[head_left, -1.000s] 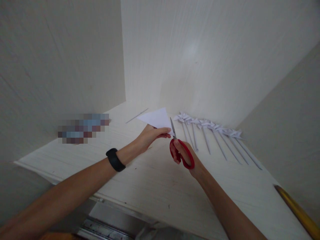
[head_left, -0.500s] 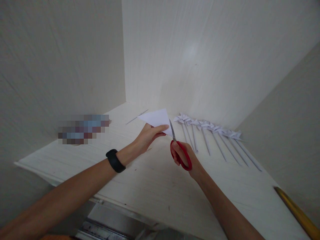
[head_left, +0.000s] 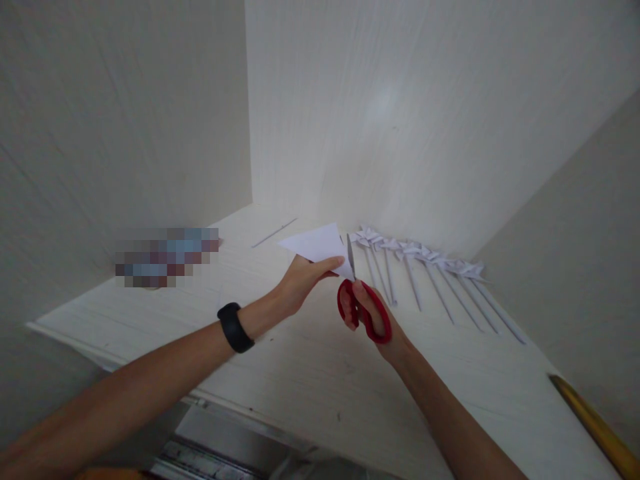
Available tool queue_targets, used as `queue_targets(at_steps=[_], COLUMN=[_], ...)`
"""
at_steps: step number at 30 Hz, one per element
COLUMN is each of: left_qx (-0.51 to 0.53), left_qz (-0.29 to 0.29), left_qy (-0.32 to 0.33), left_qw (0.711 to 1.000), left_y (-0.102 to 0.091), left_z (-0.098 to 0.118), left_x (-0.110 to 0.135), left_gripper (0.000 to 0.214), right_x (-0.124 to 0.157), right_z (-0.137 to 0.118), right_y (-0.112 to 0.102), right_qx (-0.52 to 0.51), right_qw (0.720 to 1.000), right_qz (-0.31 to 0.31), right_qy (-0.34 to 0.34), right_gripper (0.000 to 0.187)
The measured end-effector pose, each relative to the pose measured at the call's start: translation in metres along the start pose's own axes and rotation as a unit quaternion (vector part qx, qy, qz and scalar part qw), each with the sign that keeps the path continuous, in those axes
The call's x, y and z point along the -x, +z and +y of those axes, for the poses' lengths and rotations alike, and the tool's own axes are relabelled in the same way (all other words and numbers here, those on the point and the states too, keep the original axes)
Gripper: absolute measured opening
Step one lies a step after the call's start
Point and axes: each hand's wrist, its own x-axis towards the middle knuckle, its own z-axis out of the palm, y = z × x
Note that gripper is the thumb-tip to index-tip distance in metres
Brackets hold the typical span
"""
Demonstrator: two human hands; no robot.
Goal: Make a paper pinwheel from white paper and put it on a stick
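Observation:
My left hand (head_left: 310, 277) pinches a white folded paper triangle (head_left: 315, 241) near its lower right corner, thumb on top. Fingers and thumb of my right hand (head_left: 373, 313) are through the handles of red-handled scissors (head_left: 383, 327). The scissor blades point away from me, parted, at the right edge of the paper. Behind the scissors, to the right, lies a row of several white paper pinwheels (head_left: 413, 250) on rolled paper sticks. A single thin paper stick (head_left: 275, 232) lies to the left behind the triangle.
All this is on a white wood-grain tabletop (head_left: 300, 380), with pale walls behind and at the sides. A pixelated, blurred item (head_left: 170, 257) lies at the left. A yellowish-gold object (head_left: 590, 423) is at the right edge. Below the front edge shows an opened drawer-like space (head_left: 210, 460).
Both hands have shifted slightly right with the paper. The scissors' handles have spread and the blades have opened at the paper's right edge.

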Motion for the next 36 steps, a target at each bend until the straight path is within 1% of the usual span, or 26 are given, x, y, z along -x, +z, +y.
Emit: queue_targets(at_steps=[4,9,13,19,23,28,33,35,36], left_qx=[-0.013,-0.018,-0.014,-0.002,-0.007,-0.010,-0.015,-0.029,-0.039], left_qz=[-0.002,-0.005,-0.022,-0.003,-0.008,0.002,-0.011,-0.017,-0.029], left_qy=[0.009,0.001,0.003,-0.009,0.002,-0.007,0.007,-0.005,-0.018], left_qw=[1.000,1.000,1.000,1.000,1.000,1.000,1.000,0.999,0.999], left_y=[0.000,-0.002,-0.003,-0.001,0.000,0.002,0.001,-0.001,-0.003], left_z=[0.002,0.004,0.002,0.001,0.002,0.003,0.002,0.002,0.002], left_x=[0.000,0.000,0.000,0.000,0.001,0.002,0.001,-0.001,-0.002], left_gripper=[0.021,0.025,0.023,0.019,0.018,0.017,0.020,0.021,0.023], right_x=[0.000,-0.001,-0.001,-0.002,-0.003,-0.005,-0.004,-0.004,-0.005], right_z=[-0.001,-0.001,-0.001,0.003,0.007,0.008,0.008,0.009,0.010], right_y=[-0.002,-0.003,-0.001,-0.001,-0.001,-0.001,-0.002,-0.004,-0.005], right_qx=[0.018,0.054,0.041,0.050,0.059,0.060,0.079,0.070,0.054], right_qw=[1.000,0.999,0.999,0.999,0.998,0.998,0.995,0.996,0.996], right_qz=[-0.002,-0.004,0.004,0.015,0.019,0.035,0.048,0.059,0.069], right_qy=[0.001,0.003,0.006,-0.006,-0.010,0.011,0.021,0.020,0.018], right_gripper=[0.054,0.056,0.054,0.054,0.053,0.053,0.053,0.053,0.053])
